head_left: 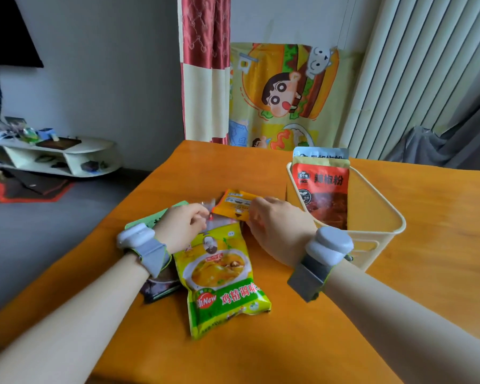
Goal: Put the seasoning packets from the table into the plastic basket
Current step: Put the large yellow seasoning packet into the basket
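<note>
Reaching hands: both low over the pile on the table (302,342)
Right hand (277,231): pinches orange packet (234,207)
Left hand (183,225): fingers curled on clear packet (215,224)
Basket (377,217): two packets stand inside
Table: about five packets

The yellow-green packet (222,284), lying left of the basket (372,217), reads "New" and "鸡精调味". Inside the basket, the red packet (323,189) reads what looks like "辣椒粉".
</note>
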A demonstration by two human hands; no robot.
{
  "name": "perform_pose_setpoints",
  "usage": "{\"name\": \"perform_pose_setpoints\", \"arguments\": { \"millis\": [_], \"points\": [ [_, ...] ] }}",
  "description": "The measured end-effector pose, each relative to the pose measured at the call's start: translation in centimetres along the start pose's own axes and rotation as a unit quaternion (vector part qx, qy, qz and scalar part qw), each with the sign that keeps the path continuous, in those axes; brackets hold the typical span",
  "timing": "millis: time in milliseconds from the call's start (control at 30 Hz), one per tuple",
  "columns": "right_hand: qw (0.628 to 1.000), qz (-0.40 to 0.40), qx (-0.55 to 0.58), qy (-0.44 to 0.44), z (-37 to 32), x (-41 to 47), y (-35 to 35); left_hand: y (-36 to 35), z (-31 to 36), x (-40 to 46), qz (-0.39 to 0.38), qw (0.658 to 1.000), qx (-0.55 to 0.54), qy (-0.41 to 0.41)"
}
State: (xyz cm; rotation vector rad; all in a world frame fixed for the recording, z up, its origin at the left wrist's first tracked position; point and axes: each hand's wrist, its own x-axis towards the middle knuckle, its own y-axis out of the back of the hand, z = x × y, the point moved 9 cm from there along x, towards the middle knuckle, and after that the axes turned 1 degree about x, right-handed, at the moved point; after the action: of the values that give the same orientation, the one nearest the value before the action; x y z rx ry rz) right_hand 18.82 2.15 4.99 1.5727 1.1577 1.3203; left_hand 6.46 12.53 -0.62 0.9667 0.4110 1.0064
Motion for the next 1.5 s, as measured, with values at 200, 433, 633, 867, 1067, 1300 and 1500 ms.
{"name": "perform_pose_setpoints", "arguments": {
  "millis": [200, 433, 633, 867, 1067, 1300, 1500],
  "points": [
    [0.962, -0.175, 0.127, -0.169, 1.8, -0.5, -10.0, -0.7, -3.1, -3.8, 0.019, 0.998, -0.035, 0.055],
    [0.904, -0.149, 0.298, -0.267, 3.1, -0.8, -11.9, -2.0, -5.8, -5.8, 0.034, 0.977, -0.139, 0.157],
    [0.705, -0.146, 0.585, -0.373, 4.3, -2.5, -15.0, -3.7, -4.8, -6.2, 0.049, 0.943, -0.271, 0.190],
    [0.640, -0.011, 0.694, -0.329, 4.5, -1.9, -10.0, -2.4, -1.3, -4.8, 0.105, 0.942, -0.281, 0.154],
    [0.649, 0.098, 0.732, -0.181, 4.0, 0.4, 1.0, 0.2, 3.9, -2.0, 0.088, 0.900, -0.425, 0.037],
    [0.632, 0.185, 0.741, -0.128, 10.3, 1.8, 9.5, 6.0, 15.5, 3.0, 0.121, 0.911, -0.367, -0.143],
    [0.693, 0.233, 0.666, -0.151, 18.5, 0.6, 12.6, 1.7, 21.6, 7.3, 0.046, 0.955, -0.240, -0.167]
  ]
}}
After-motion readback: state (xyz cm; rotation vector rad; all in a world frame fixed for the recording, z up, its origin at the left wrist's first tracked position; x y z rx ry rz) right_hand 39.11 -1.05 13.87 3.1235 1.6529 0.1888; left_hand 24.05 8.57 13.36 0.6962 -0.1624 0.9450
